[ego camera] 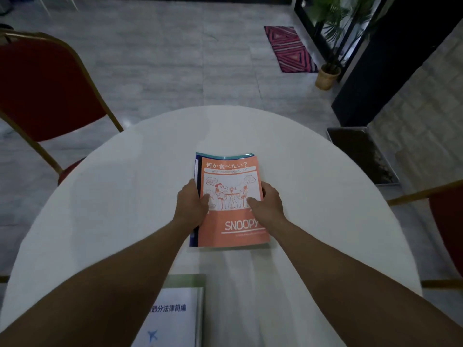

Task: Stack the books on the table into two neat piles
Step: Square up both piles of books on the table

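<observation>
I see both hands on a pile of books near the middle of the round white table [100, 196]: the left hand [191, 205] grips its left edge and the right hand [266, 204] its right edge, each with the thumb on the orange Snoopy book [231, 221] on top and the fingers curled around the side. Under it I make out blue and teal edges, perhaps two more books, and a white book [172, 319] lies apart by the near rim.
</observation>
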A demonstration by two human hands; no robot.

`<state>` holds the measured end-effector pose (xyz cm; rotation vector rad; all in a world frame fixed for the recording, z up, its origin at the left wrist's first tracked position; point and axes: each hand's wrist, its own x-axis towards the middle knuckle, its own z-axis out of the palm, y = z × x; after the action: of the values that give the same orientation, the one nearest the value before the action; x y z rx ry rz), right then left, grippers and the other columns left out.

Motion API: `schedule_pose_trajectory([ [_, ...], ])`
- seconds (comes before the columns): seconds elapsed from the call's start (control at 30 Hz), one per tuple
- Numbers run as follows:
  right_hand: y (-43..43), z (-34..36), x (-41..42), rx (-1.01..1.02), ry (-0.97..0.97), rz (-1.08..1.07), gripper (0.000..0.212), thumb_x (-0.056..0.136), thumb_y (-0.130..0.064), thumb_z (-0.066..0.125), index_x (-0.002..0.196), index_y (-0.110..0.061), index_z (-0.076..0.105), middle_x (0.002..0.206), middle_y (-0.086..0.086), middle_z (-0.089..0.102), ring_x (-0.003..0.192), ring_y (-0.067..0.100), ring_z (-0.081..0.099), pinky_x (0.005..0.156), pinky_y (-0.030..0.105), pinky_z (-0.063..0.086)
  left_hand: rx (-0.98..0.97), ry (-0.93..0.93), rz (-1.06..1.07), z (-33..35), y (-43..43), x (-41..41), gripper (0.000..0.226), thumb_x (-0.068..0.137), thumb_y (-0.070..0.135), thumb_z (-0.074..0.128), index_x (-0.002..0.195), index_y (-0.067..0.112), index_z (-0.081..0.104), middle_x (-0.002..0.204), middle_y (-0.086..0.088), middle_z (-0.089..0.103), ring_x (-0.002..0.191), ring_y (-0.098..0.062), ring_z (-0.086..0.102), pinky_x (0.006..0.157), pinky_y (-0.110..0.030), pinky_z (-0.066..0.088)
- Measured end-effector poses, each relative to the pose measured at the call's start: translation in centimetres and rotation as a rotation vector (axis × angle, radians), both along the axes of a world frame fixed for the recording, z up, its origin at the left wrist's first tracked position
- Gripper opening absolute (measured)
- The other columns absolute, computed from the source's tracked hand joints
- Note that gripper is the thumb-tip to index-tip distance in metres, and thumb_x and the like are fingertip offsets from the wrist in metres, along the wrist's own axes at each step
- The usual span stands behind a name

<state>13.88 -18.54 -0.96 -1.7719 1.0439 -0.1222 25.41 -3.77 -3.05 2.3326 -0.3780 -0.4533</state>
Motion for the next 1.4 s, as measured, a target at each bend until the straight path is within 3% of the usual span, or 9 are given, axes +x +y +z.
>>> schedule_pose_trajectory([
  [0.17,-0.2,-2.9,1.6,-0.04,0.052,0.007,0.037,0.097,-0.01,0.059,0.134,-0.014,0.058,0.133,0.011,0.063,0.113,0.028,0.067,0.09,0.041,0.061,0.022,0.03,-0.041,-2.3,0.2,1.4,0.032,0.097,0.027,0.055,0.124,0.013,0.047,0.129,-0.011,0.06,0.116,-0.03,0.061,0.092,-0.041,0.053],
  [0.3,0.3,-4.3,2.1,-0.182,0.247,0.036,0.05,0.098,-0.032,0.058,0.144,-0.02,0.046,0.14,0.01,0.041,0.13,0.026,0.046,0.112,0.044,0.044,0.052,0.004,-0.065,-3.8,0.8,1.3,0.032,0.101,0.031,0.045,0.13,0.018,0.039,0.137,-0.012,0.047,0.129,-0.026,0.048,0.088,-0.034,0.049],
  [0.47,0.5,-4.5,2.3,-0.247,0.326,0.107,0.055,0.098,-0.037,0.052,0.147,-0.017,0.037,0.145,0.01,0.034,0.136,0.028,0.034,0.113,0.042,0.035,0.143,-0.04,-0.107,-4.0,0.9,1.4,0.032,0.101,0.036,0.04,0.129,0.021,0.035,0.138,-0.007,0.046,0.129,-0.025,0.048,0.083,-0.034,0.051],
  [0.73,1.1,-3.6,1.6,-0.268,0.352,0.09,0.077,0.098,-0.046,0.051,0.159,-0.011,0.019,0.157,0.014,0.028,0.145,0.034,0.027,0.116,0.048,0.028,0.215,-0.004,-0.241,-1.4,2.3,1.6,0.035,0.102,0.036,0.039,0.129,0.013,0.036,0.134,-0.011,0.051,0.123,-0.028,0.049,0.095,-0.043,0.052],
  [0.87,3.7,-2.7,0.0,-0.325,0.233,0.029,0.07,0.092,-0.046,0.058,0.151,-0.017,0.034,0.149,0.01,0.038,0.139,0.03,0.032,0.113,0.046,0.029,0.287,-0.022,-0.257,0.1,6.0,-0.6,0.038,0.101,0.037,0.038,0.125,0.007,0.04,0.13,-0.013,0.052,0.124,-0.031,0.046,0.098,-0.045,0.046],
  [0.97,6.4,-1.7,-1.7,-0.314,0.154,0.113,0.061,0.092,-0.04,0.06,0.146,-0.018,0.043,0.143,0.007,0.046,0.135,0.028,0.039,0.112,0.046,0.03,0.355,-0.039,-0.245,0.6,10.0,-2.9,0.051,0.102,0.035,0.038,0.139,0.0,0.037,0.142,-0.019,0.045,0.133,-0.036,0.041,0.112,-0.045,0.035],
  [1.1,10.4,-0.8,-4.6,-0.289,0.156,0.235,0.054,0.091,-0.042,0.061,0.138,-0.017,0.051,0.136,0.004,0.054,0.129,0.027,0.048,0.109,0.045,0.034,0.392,-0.038,-0.146,1.1,14.9,-6.6,0.061,0.101,0.035,0.041,0.147,-0.002,0.028,0.15,-0.024,0.033,0.138,-0.038,0.031,0.114,-0.044,0.027],
  [1.3,16.1,-0.9,-9.9,-0.079,0.293,0.395,0.081,0.084,-0.068,0.061,0.14,-0.01,0.048,0.141,0.008,0.048,0.13,0.029,0.051,0.112,0.047,0.039,0.477,-0.105,-0.013,0.7,22.3,-12.7,0.048,0.099,0.028,0.046,0.132,-0.007,0.043,0.133,-0.03,0.041,0.122,-0.044,0.041,0.102,-0.05,0.037],
  [1.4,18.4,-1.3,-12.3,-0.097,0.43,0.473,0.089,0.076,-0.079,0.06,0.131,-0.009,0.053,0.134,0.009,0.053,0.125,0.03,0.055,0.108,0.046,0.043,0.501,-0.024,0.108,-0.2,24.8,-15.9,0.044,0.098,0.034,0.044,0.123,-0.001,0.048,0.123,-0.025,0.048,0.114,-0.042,0.048,0.096,-0.048,0.042],
])
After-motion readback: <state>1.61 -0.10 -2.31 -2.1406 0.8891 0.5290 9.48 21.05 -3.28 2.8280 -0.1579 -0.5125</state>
